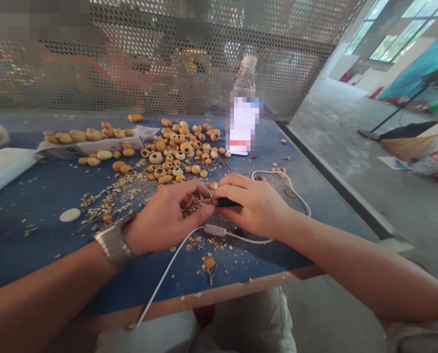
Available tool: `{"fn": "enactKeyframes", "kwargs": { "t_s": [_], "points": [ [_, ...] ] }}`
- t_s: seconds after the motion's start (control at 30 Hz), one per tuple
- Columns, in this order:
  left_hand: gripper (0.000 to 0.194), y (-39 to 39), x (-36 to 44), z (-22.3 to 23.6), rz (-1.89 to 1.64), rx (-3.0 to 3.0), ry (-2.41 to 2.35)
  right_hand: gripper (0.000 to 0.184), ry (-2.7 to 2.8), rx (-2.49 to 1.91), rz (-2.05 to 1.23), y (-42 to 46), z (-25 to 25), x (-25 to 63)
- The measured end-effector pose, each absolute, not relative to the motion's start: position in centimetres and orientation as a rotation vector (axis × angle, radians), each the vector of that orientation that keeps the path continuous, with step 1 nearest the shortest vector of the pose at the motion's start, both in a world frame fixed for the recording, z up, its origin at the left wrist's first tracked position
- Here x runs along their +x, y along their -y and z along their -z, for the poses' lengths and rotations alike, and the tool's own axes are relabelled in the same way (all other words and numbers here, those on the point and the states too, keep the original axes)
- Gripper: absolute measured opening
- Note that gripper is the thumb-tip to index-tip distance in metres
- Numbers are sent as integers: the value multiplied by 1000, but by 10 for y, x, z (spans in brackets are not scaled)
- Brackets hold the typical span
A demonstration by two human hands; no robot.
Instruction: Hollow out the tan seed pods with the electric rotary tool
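Observation:
My left hand (171, 211), with a metal-banded watch (116, 241) on its wrist, curls around a small tan gourd (187, 201), mostly hidden by the fingers. In my right hand (257, 201) is a dark-handled tool (228, 202). Its thin shaft points left toward the gourd; its tip is not clearly visible. Both hands meet low over the blue tabletop (131, 279). Just beyond them lies a pile of small gourds (180, 152), several with round holes cut in them. Pale seeds (112, 196) are strewn left of the pile, and more bits lie below the hands.
A white cable (163, 274) with an inline switch (214, 230) runs beneath my hands. Behind them, a lit phone (243, 125) leans on a clear bottle (245, 81). Uncut gourds rest on a long box (90, 147) at left. A perforated metal panel (138, 63) closes off the back.

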State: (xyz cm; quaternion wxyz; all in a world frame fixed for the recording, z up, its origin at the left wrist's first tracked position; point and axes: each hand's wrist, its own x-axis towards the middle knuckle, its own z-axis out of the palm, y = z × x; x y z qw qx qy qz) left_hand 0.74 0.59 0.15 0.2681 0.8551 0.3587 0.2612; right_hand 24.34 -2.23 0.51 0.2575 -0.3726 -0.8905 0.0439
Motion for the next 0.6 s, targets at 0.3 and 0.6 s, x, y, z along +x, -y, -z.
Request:
{"fn": "enactKeyframes", "kwargs": {
  "t_s": [0.3, 0.6],
  "points": [
    [20, -8, 8, -1, -666, 2331, -968, 15, 2416, -1025, -116, 24, -6, 243],
    [21, -7, 8, -2, -662, 2338, -932, 14, 2409, -995, -127, 23, -4, 244]
  ]
}}
